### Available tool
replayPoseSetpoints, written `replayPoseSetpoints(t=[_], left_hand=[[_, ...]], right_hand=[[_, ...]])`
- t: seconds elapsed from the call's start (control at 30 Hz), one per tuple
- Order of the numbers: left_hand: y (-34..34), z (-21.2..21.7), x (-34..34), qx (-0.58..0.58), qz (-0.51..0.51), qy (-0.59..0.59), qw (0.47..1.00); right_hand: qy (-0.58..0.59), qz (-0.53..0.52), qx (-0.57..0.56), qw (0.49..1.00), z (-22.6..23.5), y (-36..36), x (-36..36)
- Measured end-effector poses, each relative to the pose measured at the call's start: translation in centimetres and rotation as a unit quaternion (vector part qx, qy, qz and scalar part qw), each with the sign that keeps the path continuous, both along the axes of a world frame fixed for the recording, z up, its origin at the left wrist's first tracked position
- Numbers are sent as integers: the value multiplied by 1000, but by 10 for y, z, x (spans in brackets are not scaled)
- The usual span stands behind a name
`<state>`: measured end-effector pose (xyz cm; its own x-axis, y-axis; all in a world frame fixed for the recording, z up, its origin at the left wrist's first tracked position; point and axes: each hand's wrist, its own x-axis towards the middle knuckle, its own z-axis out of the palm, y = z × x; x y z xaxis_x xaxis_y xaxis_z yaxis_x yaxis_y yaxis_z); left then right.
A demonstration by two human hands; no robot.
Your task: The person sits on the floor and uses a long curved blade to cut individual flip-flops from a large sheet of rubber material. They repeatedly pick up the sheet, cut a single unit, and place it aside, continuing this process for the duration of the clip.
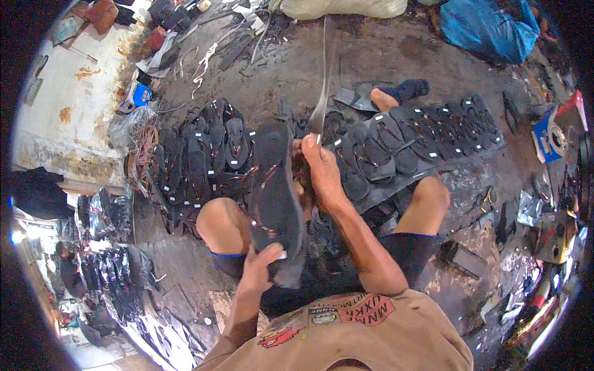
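Observation:
A black sandal [275, 185] with thin dark straps stands up lengthwise in front of me, over my lap. At its lower end my left hand [257, 271] is closed on it, the thumb beside a small white label. Near the sandal's upper right edge, my right hand [325, 176] is closed around the lower end of a long, thin, shiny blade-like strip [321, 105]. The strip points away from me, and its far part is blurred. Whether it touches the sandal I cannot tell.
Several finished-looking black sandals [235, 142] lie in rows at left. More sandals [427, 133] lie on a dark sheet at right, by my foot [385, 99]. A blue bag [489, 31] sits far right, a pale sack [343, 7] at the far edge. Scraps litter the floor.

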<state>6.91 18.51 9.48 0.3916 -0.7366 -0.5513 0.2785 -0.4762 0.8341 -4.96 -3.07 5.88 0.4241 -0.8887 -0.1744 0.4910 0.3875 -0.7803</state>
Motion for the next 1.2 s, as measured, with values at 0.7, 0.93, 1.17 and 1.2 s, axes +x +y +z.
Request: replayPoseSetpoints(t=[0.7, 0.93, 1.17, 1.2], left_hand=[[-38, 70, 5, -18, -88, 92, 992], [-40, 70, 4, -16, -132, 48, 990], [-54, 71, 7, -2, -159, 17, 987], [-55, 73, 6, 4, -155, 21, 988]], right_hand=[[487, 148, -231, 829, 17, 237, -185], [512, 271, -287, 763, 48, 109, -151], [381, 385, -370, 755, 79, 14, -96], [385, 370, -395, 748, 75, 8, -82]])
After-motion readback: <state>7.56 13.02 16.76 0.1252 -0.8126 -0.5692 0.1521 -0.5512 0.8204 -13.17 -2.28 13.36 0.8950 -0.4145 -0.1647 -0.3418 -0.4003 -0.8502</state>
